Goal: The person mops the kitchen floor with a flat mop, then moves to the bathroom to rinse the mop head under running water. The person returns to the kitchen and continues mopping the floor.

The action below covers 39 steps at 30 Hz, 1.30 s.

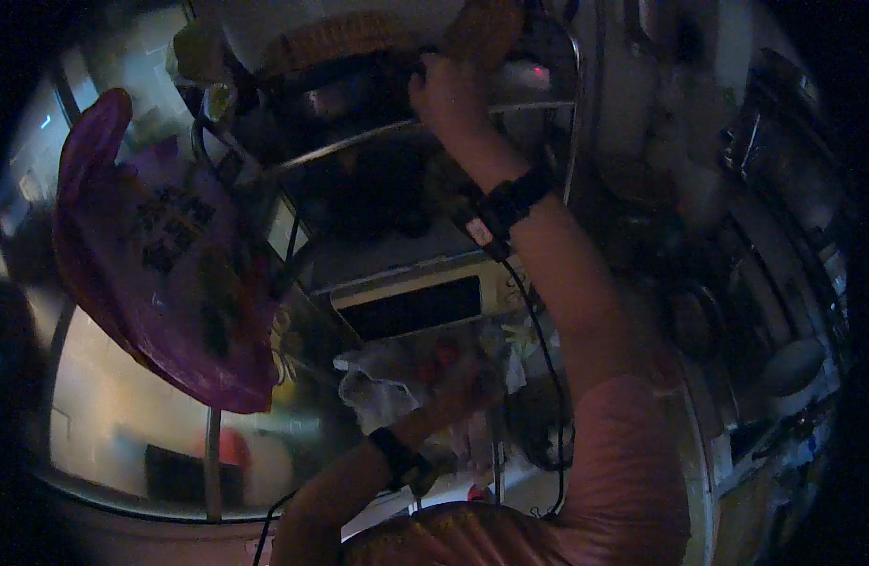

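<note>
The scene is dim. My right hand (452, 92) reaches up to the upper level of a metal rack (357, 143), its fingers beside a brown object (484, 32) too dark to name. Whether it grips that object is hidden. Lower down, my left hand (452, 396) is in shadow near something red (445, 357) and a crumpled clear plastic bag (378, 389). Its fingers are too dark to make out. Between the hands sits a cream appliance with a dark front panel (410, 308), like a microwave oven. Both wrists wear black bands with cables.
A purple plastic bag (165, 283) bearing writing hangs at the left, before a window (116, 410). A woven basket (342, 35) rests high on the rack. Near my right hand, a pale device (523, 74) shows a red light. A black cable (541, 318) runs along my right arm.
</note>
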Each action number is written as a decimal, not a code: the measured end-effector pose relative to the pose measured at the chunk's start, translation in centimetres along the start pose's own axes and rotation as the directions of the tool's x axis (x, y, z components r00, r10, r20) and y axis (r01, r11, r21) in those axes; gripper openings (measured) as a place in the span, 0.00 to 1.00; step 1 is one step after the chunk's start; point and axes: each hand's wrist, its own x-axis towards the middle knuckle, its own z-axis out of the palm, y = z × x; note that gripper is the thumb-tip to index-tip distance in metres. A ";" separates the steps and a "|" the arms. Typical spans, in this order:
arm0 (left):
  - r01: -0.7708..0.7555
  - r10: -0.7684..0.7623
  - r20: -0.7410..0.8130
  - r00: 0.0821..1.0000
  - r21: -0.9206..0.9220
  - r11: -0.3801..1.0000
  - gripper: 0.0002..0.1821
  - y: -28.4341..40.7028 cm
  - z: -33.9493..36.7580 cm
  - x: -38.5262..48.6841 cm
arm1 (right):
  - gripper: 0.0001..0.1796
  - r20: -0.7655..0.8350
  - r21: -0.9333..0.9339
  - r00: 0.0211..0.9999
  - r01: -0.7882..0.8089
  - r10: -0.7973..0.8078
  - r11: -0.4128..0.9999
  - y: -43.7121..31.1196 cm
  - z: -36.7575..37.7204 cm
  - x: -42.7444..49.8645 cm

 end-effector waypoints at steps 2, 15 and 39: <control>-0.019 0.019 -0.008 1.000 0.016 1.000 0.21 -0.2 0.5 -0.9 | 0.15 -0.080 -0.049 0.996 0.033 -0.036 0.998 -0.5 -0.6 -0.7; -0.040 0.077 -0.088 0.993 0.364 0.930 0.26 0.3 2.4 -7.5 | 0.36 0.454 0.524 0.891 -0.280 0.015 0.805 -0.8 -4.3 -4.9; 0.005 0.232 0.832 0.504 -0.271 0.963 0.18 5.9 7.2 -45.4 | 0.08 -0.072 -0.121 0.228 -0.968 0.971 0.218 -37.2 -31.6 -82.9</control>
